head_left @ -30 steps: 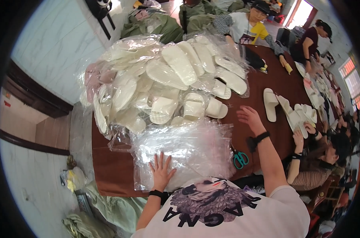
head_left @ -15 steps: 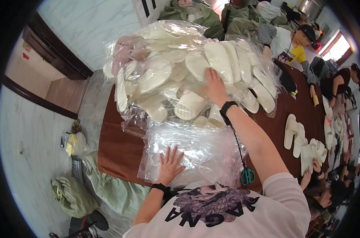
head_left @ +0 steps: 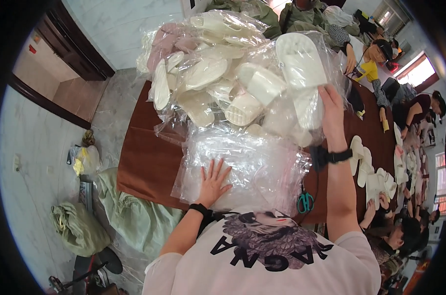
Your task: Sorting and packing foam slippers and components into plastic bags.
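My left hand [head_left: 214, 184] lies flat with its fingers spread on a stack of clear plastic bags [head_left: 247, 152] at the table's near edge. At the right side of a heap of white slippers in clear wrapping, my right hand [head_left: 333, 104] has its fingers closed on the edge of a white slipper [head_left: 309, 109]. Another white slipper [head_left: 299, 54] stands just above it, sole and strap showing. More wrapped slippers [head_left: 245, 109] and a pink pair [head_left: 171, 42] fill the heap. Teal-handled scissors [head_left: 305, 202] rest beside the bag stack, below my right forearm.
A brown cloth covers the table [head_left: 146, 157]. Loose white slippers [head_left: 364, 167] lie along its right side, where other people work. Green sacks [head_left: 134, 211] sit on the floor at left, and more sacks [head_left: 301, 22] are piled behind the table.
My right hand has moved right from the middle of the heap and now grips a slipper there. The slippers on that side have shifted and lifted. My left hand stays on the bags.
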### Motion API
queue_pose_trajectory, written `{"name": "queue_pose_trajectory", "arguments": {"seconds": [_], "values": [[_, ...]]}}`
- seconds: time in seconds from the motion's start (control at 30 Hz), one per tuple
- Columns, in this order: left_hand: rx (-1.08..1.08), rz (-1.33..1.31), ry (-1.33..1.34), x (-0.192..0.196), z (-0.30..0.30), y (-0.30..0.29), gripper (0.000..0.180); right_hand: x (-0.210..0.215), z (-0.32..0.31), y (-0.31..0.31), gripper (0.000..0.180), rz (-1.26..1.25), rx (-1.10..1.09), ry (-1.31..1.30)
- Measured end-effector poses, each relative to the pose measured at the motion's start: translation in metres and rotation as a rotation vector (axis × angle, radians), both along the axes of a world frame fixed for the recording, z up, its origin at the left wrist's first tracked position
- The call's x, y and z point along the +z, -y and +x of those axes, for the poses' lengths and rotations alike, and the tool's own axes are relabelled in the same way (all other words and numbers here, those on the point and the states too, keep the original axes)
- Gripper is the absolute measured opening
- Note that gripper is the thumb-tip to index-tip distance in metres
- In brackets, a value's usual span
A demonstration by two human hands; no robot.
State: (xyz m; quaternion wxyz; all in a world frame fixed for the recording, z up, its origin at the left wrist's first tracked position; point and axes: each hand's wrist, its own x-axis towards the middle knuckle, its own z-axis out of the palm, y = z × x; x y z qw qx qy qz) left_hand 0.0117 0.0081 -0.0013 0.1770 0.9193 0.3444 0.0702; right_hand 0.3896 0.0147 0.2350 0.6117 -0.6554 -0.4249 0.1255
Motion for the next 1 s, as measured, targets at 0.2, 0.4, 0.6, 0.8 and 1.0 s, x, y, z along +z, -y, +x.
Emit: {"name": "queue_pose_trajectory", "arguments": {"seconds": [0.2,0.4,0.6,0.8,1.0], "values": [[-0.017,-0.207,-0.209,-0.009,-0.013,-0.005,0.067,-0.002,-0.085,0.055,0.028,-0.236,0.543,-0.578],[0.42,-0.825,0.865,0.057,-0.037,-0.028,0.047,-0.109,-0.1,0.063,0.023,-0.425,0.577,-0.144],[0.263,-0.958,0.732,0.042,-0.03,-0.027,0.04,-0.133,-0.098,0.049,0.027,-0.572,0.598,0.182],[0.302,-0.991,0.817,0.035,-0.012,-0.025,0.023,-0.112,-0.107,0.072,0.022,-0.325,0.299,0.208],[0.395,-1.287,0.942,0.037,-0.01,-0.03,0.034,-0.116,-0.108,0.149,0.018,-0.44,-0.121,0.002]]}}
